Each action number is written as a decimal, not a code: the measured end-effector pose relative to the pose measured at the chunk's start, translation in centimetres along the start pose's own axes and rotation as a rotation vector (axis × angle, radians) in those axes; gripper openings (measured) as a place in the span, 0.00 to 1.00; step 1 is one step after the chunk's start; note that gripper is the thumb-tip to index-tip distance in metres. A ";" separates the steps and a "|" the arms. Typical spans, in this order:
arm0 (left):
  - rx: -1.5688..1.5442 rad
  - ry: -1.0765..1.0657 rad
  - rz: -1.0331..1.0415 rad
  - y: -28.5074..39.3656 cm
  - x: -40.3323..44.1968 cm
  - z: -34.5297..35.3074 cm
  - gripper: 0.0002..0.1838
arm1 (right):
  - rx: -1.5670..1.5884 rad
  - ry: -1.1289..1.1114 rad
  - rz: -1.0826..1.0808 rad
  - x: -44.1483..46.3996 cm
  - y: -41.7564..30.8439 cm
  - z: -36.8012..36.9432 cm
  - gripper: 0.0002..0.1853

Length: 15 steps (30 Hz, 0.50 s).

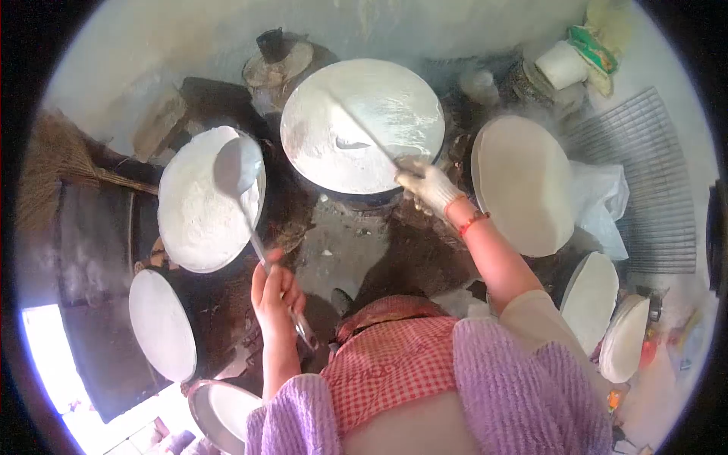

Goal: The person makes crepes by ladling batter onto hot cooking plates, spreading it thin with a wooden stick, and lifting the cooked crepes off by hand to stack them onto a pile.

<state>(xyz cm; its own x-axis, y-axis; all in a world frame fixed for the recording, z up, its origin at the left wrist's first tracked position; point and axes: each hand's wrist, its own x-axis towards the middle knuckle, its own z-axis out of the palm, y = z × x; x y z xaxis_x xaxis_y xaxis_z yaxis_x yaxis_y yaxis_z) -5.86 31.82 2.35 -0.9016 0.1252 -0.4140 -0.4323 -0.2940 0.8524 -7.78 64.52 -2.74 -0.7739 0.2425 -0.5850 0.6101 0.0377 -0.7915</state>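
Note:
My left hand (pixel 277 292) is closed around the handle of a metal ladle (pixel 237 164). The ladle's round bowl is over the white-coated round surface (pixel 186 208) on the left; I cannot tell whether they touch. My right hand (pixel 430 186), in a pale glove, grips a long thin stick (pixel 371 138) at its near end. The stick slants up and left across the large round pan (pixel 322 186), whose top is covered with a wet-looking white layer (pixel 394 98). A small dark crescent mark shows in that layer, near the stick.
A smooth pale disc (pixel 523 186) stands to the right, beside a clear plastic bag (pixel 603 201) and a slatted rack (pixel 644 182). More white discs are at lower left (pixel 161 326) and lower right (pixel 591 303). A straw broom (pixel 64 171) leans at far left. Steam hazes the back wall.

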 end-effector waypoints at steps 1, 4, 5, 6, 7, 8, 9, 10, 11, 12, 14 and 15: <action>0.007 0.006 0.003 0.1 0.5 1.0 0.14 | -0.059 -0.059 0.004 -1.1 0.2 0.0 0.25; -0.042 -0.088 -0.089 0.5 1.6 3.2 0.17 | -0.119 -0.169 -0.008 -6.0 2.3 -2.0 0.26; -0.087 -0.135 -0.145 0.5 2.0 3.6 0.18 | -0.110 -0.134 -0.035 -7.3 3.8 -3.1 0.25; -0.133 -0.181 -0.206 0.5 2.3 4.0 0.18 | -0.102 -0.100 -0.057 -8.4 5.6 -4.1 0.24; -0.175 -0.212 -0.237 0.7 2.3 4.5 0.15 | -0.106 -0.103 -0.056 -8.7 8.2 -4.5 0.24; -0.183 -0.207 -0.235 0.2 2.7 5.2 0.15 | 0.122 0.011 -0.036 -8.4 11.0 -4.9 0.25; -0.250 -0.221 -0.276 -0.6 2.9 5.8 0.15 | 0.356 0.126 -0.008 -8.3 12.7 -5.2 0.26; -0.317 -0.236 -0.314 -1.4 3.3 6.5 0.14 | 0.356 0.123 -0.005 -8.3 12.0 -4.5 0.26; -0.290 -0.218 -0.299 -2.1 3.4 7.5 0.12 | 0.439 0.127 0.020 -7.9 10.7 -2.8 0.26; -0.287 -0.208 -0.292 -2.4 3.5 8.6 0.12 | 0.524 0.127 0.045 -7.3 9.5 -0.9 0.25; -0.268 -0.143 -0.309 -2.9 3.5 10.4 0.08 | 0.468 -0.044 0.035 -5.1 8.4 2.4 0.24; -0.260 -0.111 -0.302 -2.4 2.8 11.6 0.06 | 0.468 -0.064 0.037 -4.6 7.8 3.0 0.24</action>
<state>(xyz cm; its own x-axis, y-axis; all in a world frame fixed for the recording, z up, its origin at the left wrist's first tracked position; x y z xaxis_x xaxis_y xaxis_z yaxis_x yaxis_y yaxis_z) -7.54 43.92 2.79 -0.7371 0.3396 -0.5842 -0.6722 -0.4563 0.5830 0.04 60.83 -6.73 -0.7709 0.1749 -0.6124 0.5067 -0.4142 -0.7561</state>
